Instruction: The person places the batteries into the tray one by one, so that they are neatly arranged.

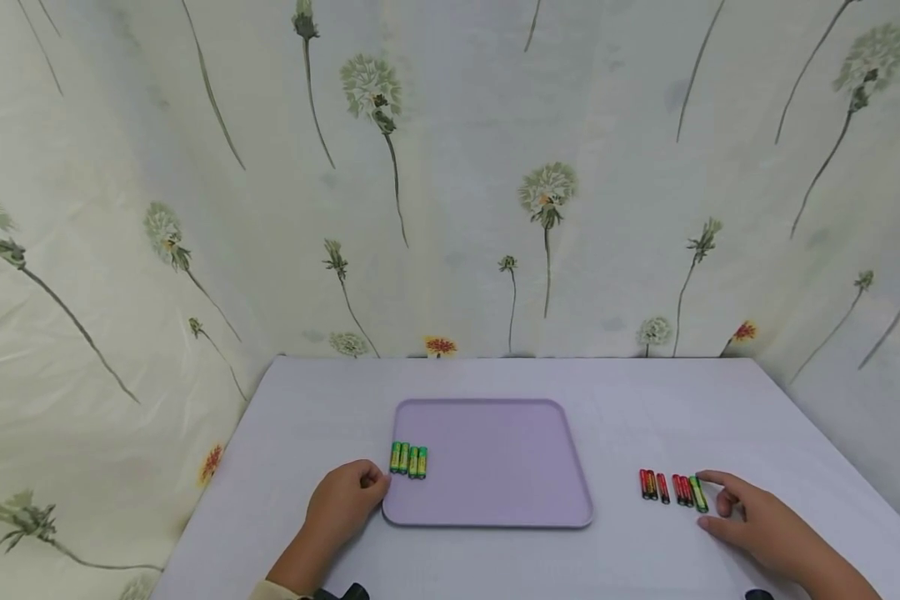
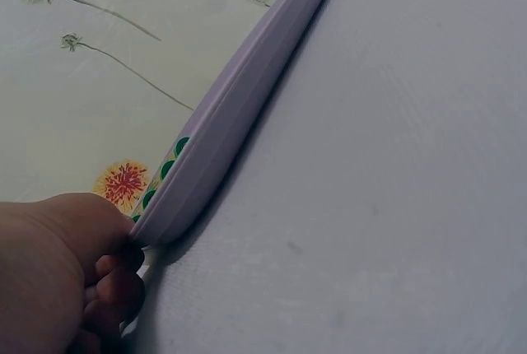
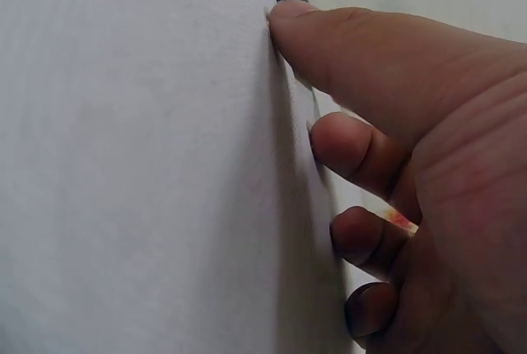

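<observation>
Several green batteries [image 1: 408,459] lie in a row at the left side of a lilac tray [image 1: 495,467]. My left hand [image 1: 348,500] pinches the tray's left edge between thumb and fingers; in the left wrist view the thumb is over the tray's rim [image 2: 218,136]. To the right of the tray, several red and black batteries [image 1: 663,487] form a row on the table, with one green battery [image 1: 698,494] at its right end. Around that green battery my right hand [image 1: 757,521] spreads index finger and thumb, the index fingertip by its far end and the thumb just off its near end.
A white cloth covers the table [image 1: 330,400]. Dandelion-patterned curtains [image 1: 457,208] hang behind it and at both sides. The tray stands left of the table's middle, apart from the row with the red batteries.
</observation>
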Motion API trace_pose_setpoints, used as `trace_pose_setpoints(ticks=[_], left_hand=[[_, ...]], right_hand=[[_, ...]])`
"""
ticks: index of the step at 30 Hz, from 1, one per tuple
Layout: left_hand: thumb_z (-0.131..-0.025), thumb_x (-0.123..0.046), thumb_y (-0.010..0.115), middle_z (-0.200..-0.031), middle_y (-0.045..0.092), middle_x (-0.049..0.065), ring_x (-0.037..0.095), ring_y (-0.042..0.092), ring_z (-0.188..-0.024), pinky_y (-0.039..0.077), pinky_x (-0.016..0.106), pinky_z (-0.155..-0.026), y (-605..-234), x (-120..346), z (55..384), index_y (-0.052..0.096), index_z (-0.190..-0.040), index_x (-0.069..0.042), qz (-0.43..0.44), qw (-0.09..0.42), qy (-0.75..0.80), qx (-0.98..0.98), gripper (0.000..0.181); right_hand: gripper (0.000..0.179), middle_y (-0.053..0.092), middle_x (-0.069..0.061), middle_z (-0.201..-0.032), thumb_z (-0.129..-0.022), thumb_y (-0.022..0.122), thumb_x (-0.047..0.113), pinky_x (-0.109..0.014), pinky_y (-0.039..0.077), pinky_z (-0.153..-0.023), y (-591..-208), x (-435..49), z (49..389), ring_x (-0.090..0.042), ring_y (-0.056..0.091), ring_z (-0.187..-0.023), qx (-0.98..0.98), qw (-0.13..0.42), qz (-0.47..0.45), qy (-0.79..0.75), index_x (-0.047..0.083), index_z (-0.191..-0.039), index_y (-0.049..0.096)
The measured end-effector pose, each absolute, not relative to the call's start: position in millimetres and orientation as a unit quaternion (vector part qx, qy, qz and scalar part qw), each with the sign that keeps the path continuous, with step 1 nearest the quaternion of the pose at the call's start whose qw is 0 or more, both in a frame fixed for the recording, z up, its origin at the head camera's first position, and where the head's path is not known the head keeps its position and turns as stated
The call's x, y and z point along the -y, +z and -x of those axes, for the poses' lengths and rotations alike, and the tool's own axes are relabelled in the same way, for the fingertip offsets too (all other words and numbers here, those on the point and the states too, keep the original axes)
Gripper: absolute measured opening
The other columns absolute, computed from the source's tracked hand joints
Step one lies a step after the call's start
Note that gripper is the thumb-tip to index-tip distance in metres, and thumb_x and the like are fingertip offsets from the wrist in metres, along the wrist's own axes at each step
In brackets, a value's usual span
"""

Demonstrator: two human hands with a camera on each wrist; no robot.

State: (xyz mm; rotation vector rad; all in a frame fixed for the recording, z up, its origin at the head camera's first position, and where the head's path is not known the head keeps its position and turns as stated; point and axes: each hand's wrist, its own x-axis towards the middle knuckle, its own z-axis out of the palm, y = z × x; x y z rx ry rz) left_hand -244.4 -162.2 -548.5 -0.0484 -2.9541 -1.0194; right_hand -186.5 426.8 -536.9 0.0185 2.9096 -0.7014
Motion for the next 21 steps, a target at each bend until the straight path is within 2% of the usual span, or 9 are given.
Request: trace_pose_setpoints(ticks=[6, 12, 21], left_hand=[[-0.094, -0.037, 0.075, -0.069, 0.058, -0.009, 0.012, 0.050, -0.065, 0.038, 0.031, -0.061, -548.8, 162.7, 243.6, 0.065, -0.076, -0.024, 0.018, 0.010, -0.331, 0.944, 0.024], [-0.093, -0.037, 0.076, -0.069, 0.059, -0.011, 0.011, 0.050, -0.065, 0.039, 0.031, -0.062, -550.5, 162.5, 243.9, 0.066, -0.076, -0.026, 0.017, 0.013, -0.324, 0.946, 0.023], [-0.093, -0.038, 0.075, -0.069, 0.058, -0.011, 0.011, 0.050, -0.066, 0.039, 0.031, -0.062, -548.5, 163.1, 243.9, 0.065, -0.076, -0.025, 0.014, 0.007, -0.328, 0.944, 0.023]], right_hand=[[0.077, 0.053, 0.002, -0.094, -0.092, 0.079, 0.044, -0.027, 0.036, -0.068, -538.9, -425.3, 188.2, -0.006, 0.043, -0.074, -0.972, 0.068, -0.007, -0.224, 0.005, -0.150, 0.047], [0.064, 0.052, 0.003, -0.087, -0.093, 0.078, 0.041, -0.027, 0.036, -0.066, -542.3, -423.5, 188.5, -0.004, 0.043, -0.072, -0.977, 0.048, 0.008, -0.210, 0.007, -0.143, 0.057], [0.066, 0.054, 0.002, -0.088, -0.093, 0.076, 0.045, -0.031, 0.038, -0.068, -543.8, -422.3, 193.6, -0.012, 0.047, -0.077, -0.976, 0.062, -0.014, -0.208, 0.005, -0.142, 0.057]])
